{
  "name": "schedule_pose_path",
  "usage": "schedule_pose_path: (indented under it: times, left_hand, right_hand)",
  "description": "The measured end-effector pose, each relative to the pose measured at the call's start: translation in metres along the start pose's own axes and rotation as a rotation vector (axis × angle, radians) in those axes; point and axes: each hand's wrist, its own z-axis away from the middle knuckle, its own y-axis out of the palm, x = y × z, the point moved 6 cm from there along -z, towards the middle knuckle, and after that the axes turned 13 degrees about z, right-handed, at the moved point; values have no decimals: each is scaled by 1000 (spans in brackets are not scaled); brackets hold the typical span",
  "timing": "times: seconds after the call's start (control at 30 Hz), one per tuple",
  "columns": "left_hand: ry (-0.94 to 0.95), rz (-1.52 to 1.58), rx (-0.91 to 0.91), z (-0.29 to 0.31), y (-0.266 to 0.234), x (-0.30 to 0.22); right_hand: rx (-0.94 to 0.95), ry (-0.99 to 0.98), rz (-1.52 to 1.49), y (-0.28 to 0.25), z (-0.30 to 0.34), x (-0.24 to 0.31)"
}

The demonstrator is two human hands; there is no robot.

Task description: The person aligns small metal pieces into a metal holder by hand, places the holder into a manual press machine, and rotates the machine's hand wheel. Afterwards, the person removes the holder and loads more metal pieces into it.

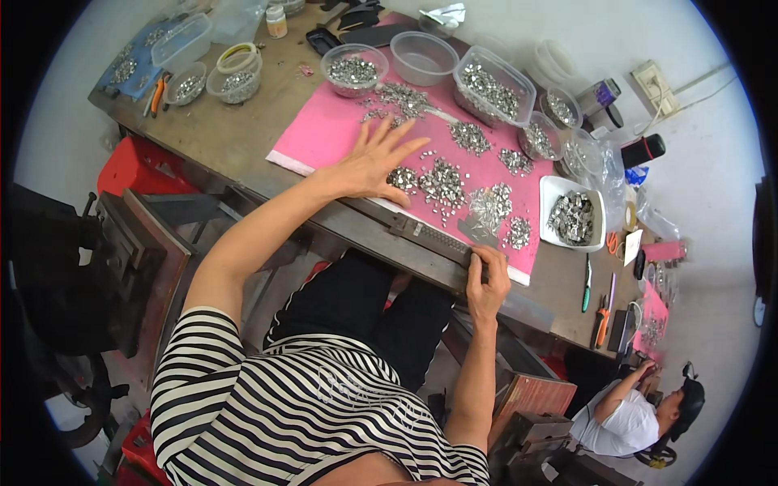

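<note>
My left hand (371, 168) is spread wide over the front left of a pink mat (320, 113), its fingers apart and holding nothing. Beside its fingertips and thumb lie heaps of small shiny metal pieces (442, 185). A long grey metal bar (433, 237), with small marks or pieces in rows along it, runs by the table's front edge. At the bar's right end my right hand (488, 285) has its fingers bent and closed on it; the fingertips are partly hidden. A flat grey metal plate (476, 230) lies on the mat just beyond the bar, next to a pile of thin clear-looking pieces (491, 207).
Along the back stand clear plastic tubs (494, 91) of metal pieces. A white tray (549, 202) of larger pieces sits at the right, near a green-handled tool (586, 293) and orange-handled pliers (602, 322). A co-worker in white (628, 417) sits at the far right.
</note>
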Motion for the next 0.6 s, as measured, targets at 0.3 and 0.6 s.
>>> schedule_pose_path:
  times: [0.3,0.6]
  left_hand:
    - [100,-87,-42,-31,8,11]
    - [244,25,-340,-22,-16,8]
  right_hand:
    - [54,-42,-1,7,-30,18]
    - [222,-393,145,73,-76,64]
